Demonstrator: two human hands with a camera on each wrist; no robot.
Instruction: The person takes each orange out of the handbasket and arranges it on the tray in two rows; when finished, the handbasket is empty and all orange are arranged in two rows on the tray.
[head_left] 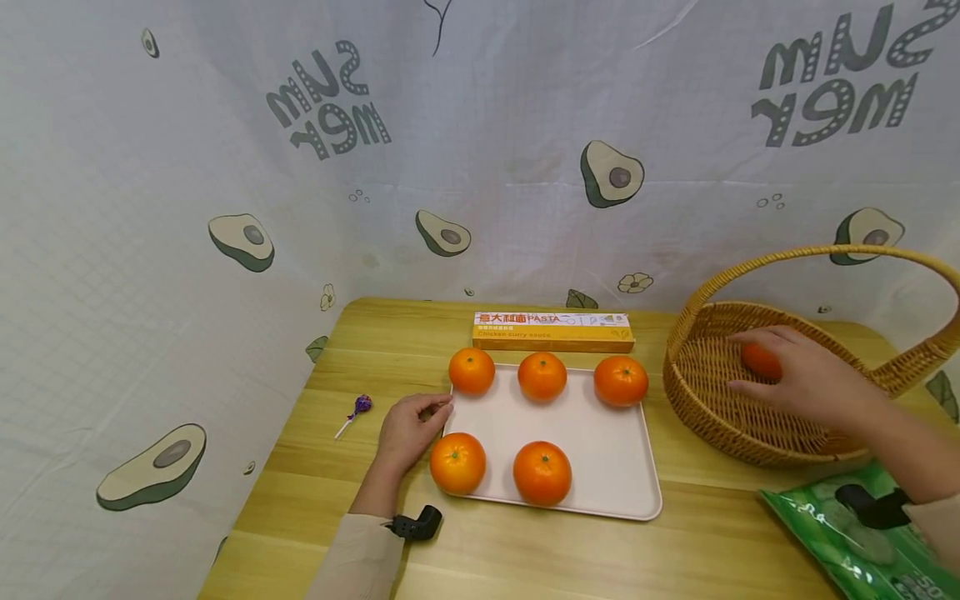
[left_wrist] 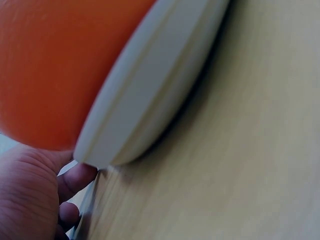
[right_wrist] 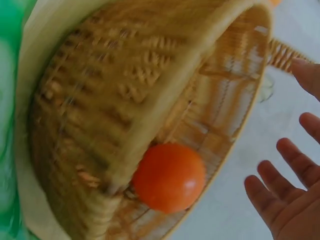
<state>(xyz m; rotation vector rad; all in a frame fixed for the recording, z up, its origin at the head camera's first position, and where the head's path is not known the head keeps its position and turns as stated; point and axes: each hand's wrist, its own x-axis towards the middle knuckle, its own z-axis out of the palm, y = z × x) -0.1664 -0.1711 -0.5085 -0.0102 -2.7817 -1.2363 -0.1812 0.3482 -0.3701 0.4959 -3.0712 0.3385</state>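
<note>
On the table lies a pale rectangular tray [head_left: 600, 450] bearing several oranges, among them one orange [head_left: 458, 463] at its near left corner. My left hand [head_left: 411, 432] is at the tray's left side, with thumb and bent fingers at the rim, seemingly pinching it. Close up in the left wrist view, an orange [left_wrist: 55, 65] hides part of that contact. Over the wicker basket [head_left: 705, 367] is my right hand [head_left: 813, 379]. Its fingers are spread apart, as the right wrist view shows, and hold nothing. An orange [right_wrist: 170, 177] lies inside the basket, partly covered by the hand in the head view.
Behind the tray lies a yellow pasta box [head_left: 552, 332]. A purple lollipop [head_left: 362, 405] is left of my left hand. A green packet [head_left: 847, 521] lies in front of the basket, whose tall handle [head_left: 825, 250] arches above it. A printed curtain [head_left: 510, 125] hangs behind the table.
</note>
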